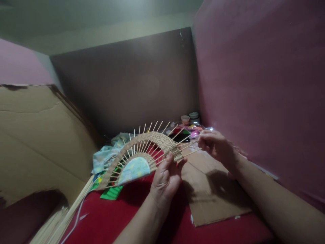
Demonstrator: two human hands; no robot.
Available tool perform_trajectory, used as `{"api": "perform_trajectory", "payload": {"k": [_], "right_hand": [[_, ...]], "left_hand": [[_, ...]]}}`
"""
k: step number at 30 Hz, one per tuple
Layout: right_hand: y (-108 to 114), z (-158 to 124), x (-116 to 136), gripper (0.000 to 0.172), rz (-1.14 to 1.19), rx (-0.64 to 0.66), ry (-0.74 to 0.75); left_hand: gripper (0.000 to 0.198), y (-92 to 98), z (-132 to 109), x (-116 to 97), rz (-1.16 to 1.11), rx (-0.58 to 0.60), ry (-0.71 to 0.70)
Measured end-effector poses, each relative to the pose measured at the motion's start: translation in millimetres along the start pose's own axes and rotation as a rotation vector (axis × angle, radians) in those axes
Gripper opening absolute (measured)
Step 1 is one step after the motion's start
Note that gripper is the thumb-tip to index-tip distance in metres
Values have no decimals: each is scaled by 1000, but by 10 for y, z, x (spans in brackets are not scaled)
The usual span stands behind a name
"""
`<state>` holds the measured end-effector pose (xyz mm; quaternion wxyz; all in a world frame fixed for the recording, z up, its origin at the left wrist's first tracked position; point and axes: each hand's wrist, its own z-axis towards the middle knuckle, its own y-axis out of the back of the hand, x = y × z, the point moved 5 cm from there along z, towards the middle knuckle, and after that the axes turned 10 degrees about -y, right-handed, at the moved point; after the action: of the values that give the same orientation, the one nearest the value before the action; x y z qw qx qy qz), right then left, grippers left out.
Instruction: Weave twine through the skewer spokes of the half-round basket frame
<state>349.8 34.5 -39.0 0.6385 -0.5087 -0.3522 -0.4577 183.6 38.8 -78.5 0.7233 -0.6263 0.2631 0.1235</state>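
A half-round woven fan (pixel 162 139) is held up in front of me, with thin sticks standing out beyond its outer woven band. Blue-green patterned cloth (pixel 135 169) covers its inner half-circle. My left hand (pixel 167 176) grips the fan at its right end, thumb on the near face and fingers behind. Beside the stick tips on the right, my right hand (pixel 213 145) is closed in a pinch. It seems to hold a thin pale strand (pixel 190 146) running to the band's end; the fingertips are partly hidden.
Below lies a red surface (pixel 101 220) with a flat cardboard piece (pixel 215 200). Crumpled cloth (pixel 101 159) and a green sheet (pixel 111 193) sit behind the fan. Small tubs (pixel 185 119) stand at the back. Large cardboard (pixel 38 135) rises left; a pink wall (pixel 266 84) bounds the right.
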Motion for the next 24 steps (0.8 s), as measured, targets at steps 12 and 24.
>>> {"api": "perform_trajectory", "payload": {"k": [12,24], "right_hand": [[-37,7,-116,15,35,163,-201],[-312,-46,-440,17,-208,353,-352]], "left_hand": [[19,-16,6,-25,-7,34,-9],[19,-131,-29,-54,31,178,-1]]}}
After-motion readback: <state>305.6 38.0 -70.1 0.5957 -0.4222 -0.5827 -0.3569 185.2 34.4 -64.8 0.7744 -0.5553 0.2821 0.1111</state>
